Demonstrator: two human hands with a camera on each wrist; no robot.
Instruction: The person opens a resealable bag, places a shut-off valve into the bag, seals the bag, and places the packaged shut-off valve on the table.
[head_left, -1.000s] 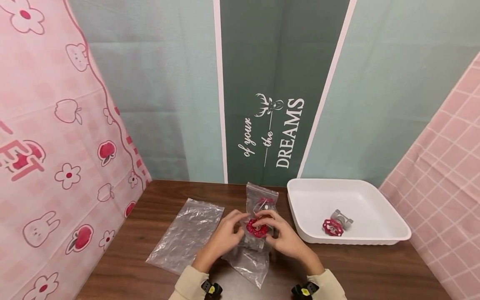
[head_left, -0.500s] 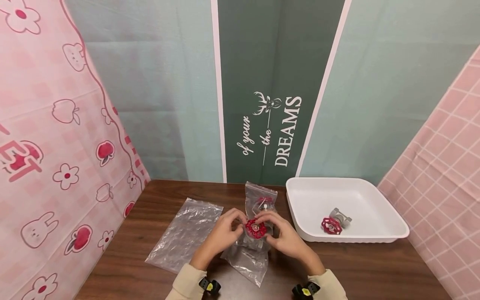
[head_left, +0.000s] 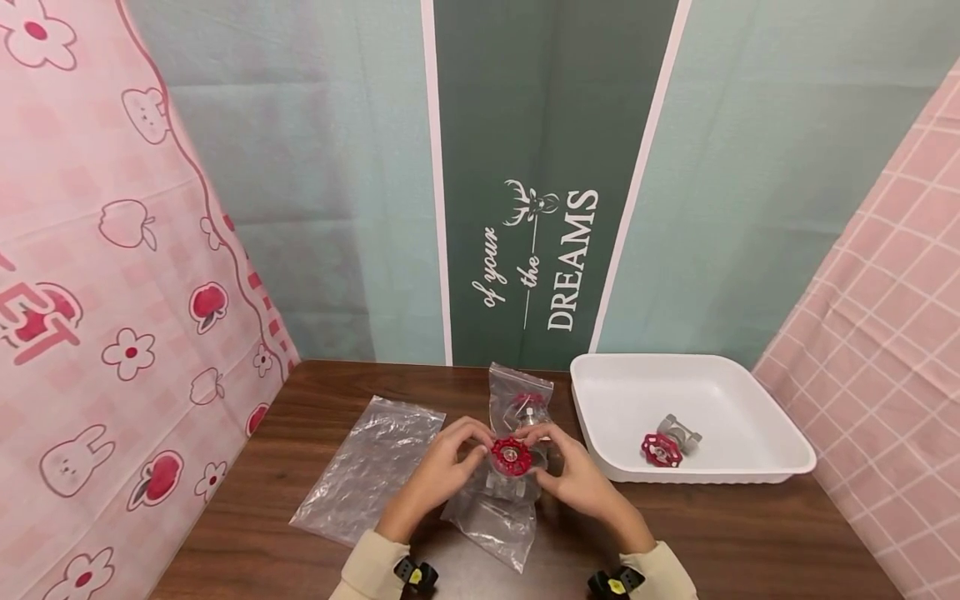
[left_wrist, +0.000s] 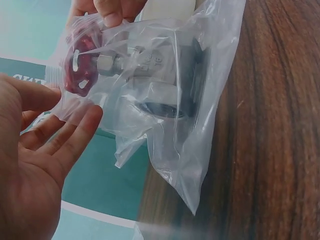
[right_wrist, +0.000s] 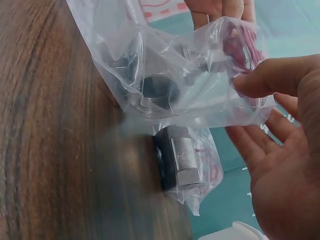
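Note:
A gate valve with a red handwheel stands upright inside a clear zip bag, in front of me on the table. My left hand pinches the bag plastic beside the wheel between thumb and fingers. From the other side my right hand does the same, its thumb lying against the film at the wheel's edge. Through the film the grey valve body shows, sitting on the wood. Right behind it is another bagged valve, also with a red wheel.
A flat clear zip bag lies to the left. On the right, a white tray holds one unbagged valve with a red handwheel. Patterned cloths hang at the back and both sides of the brown wooden table.
My right fingers have drawn back from over the red wheel to its right edge, leaving the wheel fully in sight. The left hand has hardly moved, and the view has shifted slightly.

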